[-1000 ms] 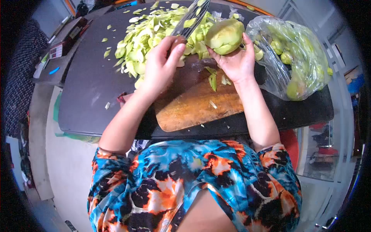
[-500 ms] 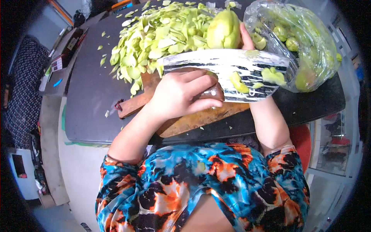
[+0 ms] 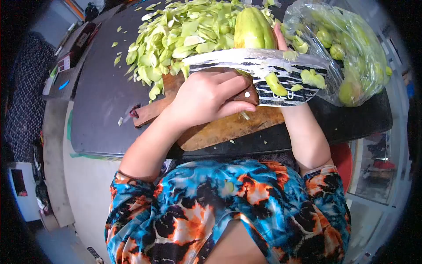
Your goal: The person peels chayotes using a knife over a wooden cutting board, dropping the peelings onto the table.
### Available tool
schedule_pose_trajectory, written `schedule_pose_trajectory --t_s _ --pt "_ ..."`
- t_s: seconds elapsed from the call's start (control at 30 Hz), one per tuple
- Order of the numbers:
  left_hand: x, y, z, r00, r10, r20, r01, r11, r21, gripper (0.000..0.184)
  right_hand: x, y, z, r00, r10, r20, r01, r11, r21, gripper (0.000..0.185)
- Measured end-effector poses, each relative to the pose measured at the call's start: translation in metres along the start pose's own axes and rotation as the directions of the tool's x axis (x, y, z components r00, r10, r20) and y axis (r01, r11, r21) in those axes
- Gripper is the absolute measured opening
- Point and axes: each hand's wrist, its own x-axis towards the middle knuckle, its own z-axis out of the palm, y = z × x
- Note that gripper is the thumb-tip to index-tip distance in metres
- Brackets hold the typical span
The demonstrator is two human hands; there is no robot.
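My left hand (image 3: pixel 209 94) is wrapped round the brown handle of a broad cleaver (image 3: pixel 259 66), its blade pointing right and held flat across the view. Pieces of green flesh cling to the wet blade. Behind the blade, my right hand (image 3: pixel 281 37) holds a pale green chayote (image 3: pixel 254 30) upright; only a finger shows at the fruit's right side, the rest being hidden. The blade's upper edge lies in front of the chayote's lower end; whether they touch I cannot tell. Beneath both hands rests a wooden cutting board (image 3: pixel 211 132) with a handle at the left.
A big heap of thin green slices (image 3: pixel 189 37) covers the table (image 3: pixel 101 97) behind the board. To the right, a clear plastic bag (image 3: pixel 365 48) holds several green fruits. Small scraps lie scattered on the dark tabletop. The table's front edge runs close to my body.
The cleaver has risen slightly in view and the chayote has turned, showing a smoother side. Both hands keep their hold. The whole view has shifted a little.
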Motion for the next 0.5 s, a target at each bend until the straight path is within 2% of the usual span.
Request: schedule_pose_trajectory --t_s 0.1,0.13,0.23,0.27,0.3,0.37,0.4,0.43,0.47,0.5 --pt "0.001 0.001 0.003 1.000 -0.004 -0.015 0.004 1.000 0.018 0.037 0.003 0.000 -0.005 0.997 0.070 0.027 -0.073 0.990 0.119 0.055" --pt "0.001 0.002 0.002 1.000 -0.011 -0.018 0.011 1.000 0.029 0.037 0.008 0.004 -0.011 0.995 -0.002 -0.096 0.011 0.996 0.087 0.055" --pt "0.001 0.001 -0.001 0.990 -0.138 -0.004 0.137 0.975 0.173 0.036 0.023 -0.002 -0.030 0.977 -0.060 0.204 0.020 0.981 0.192 0.047" --pt "0.003 0.000 -0.005 0.980 -0.189 -0.071 0.197 0.970 0.141 0.034 0.020 -0.002 -0.033 0.985 -0.172 -0.005 0.171 0.981 0.096 0.046" --pt "0.001 -0.008 -0.004 0.972 -0.192 -0.138 0.213 0.965 0.154 0.030 0.013 -0.003 -0.013 0.938 -0.274 -0.214 0.269 0.962 -0.053 0.045" --pt "0.000 -0.020 -0.010 0.851 -0.478 -0.215 0.506 0.856 0.101 0.028 0.011 -0.022 0.001 0.926 -0.220 -0.308 0.233 0.972 0.006 0.049" --pt "-0.001 -0.034 -0.013 0.794 -0.532 -0.293 0.568 0.822 0.047 0.026 0.017 -0.035 -0.043 0.960 -0.104 0.260 0.081 0.992 0.099 0.052" --pt "-0.002 -0.044 -0.020 0.725 -0.584 -0.364 0.624 0.782 -0.012 0.025 0.016 -0.037 -0.042 0.971 -0.119 0.208 0.102 0.991 0.091 0.053" --pt "-0.001 -0.047 -0.031 0.650 -0.703 -0.289 0.730 0.684 -0.021 0.027 0.015 -0.040 -0.038 0.978 -0.135 0.158 0.123 0.989 0.085 0.054" --pt "0.000 -0.045 -0.028 0.691 -0.658 -0.300 0.666 0.741 -0.091 0.026 0.014 -0.043 -0.031 0.982 -0.155 0.108 0.146 0.986 0.083 0.055"
